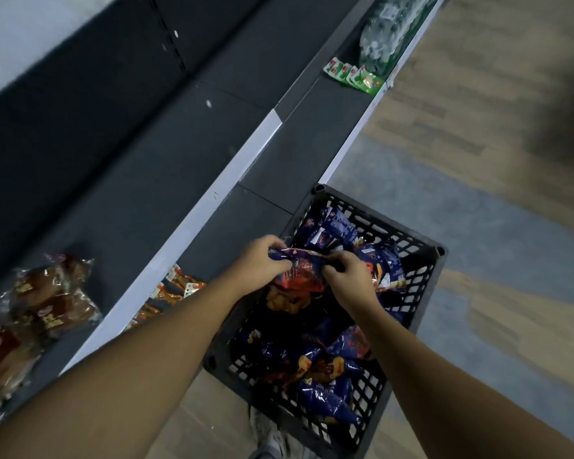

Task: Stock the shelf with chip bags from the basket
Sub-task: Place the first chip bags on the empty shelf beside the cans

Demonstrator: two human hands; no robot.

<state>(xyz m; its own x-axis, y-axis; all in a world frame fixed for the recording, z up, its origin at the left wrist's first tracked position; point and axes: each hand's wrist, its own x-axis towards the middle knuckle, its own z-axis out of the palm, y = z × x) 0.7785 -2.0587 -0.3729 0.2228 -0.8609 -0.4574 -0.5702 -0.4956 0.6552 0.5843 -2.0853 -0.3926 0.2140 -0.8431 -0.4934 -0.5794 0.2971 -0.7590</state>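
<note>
From the head camera, a black basket [423, 276] with holes in its walls stands on the wood floor [478, 154], just beside the low dark shelf [262, 180]. It is full of blue chip bags [325, 389]. Both hands are over it and hold one chip bag [304, 273] that is blue and red. The left hand [259, 260] has its fingers curled round the bag's top left edge. The right hand [348, 279] pinches the bag's right side, and its fingertips are tucked out of sight. The arms hide some of the basket's rim and some bags.

The words on the bags are too blurry to read. On the higher shelf, at the left, lie brown bread packs [47, 303], cut off by the picture's edge. Orange snack packs [176, 286] on the low shelf peek out past the left arm. Far up the low shelf are small green packets [355, 76] and a shiny clear bag [385, 34], too blurry to make out. A shoe [272, 438] shows at the bottom.
</note>
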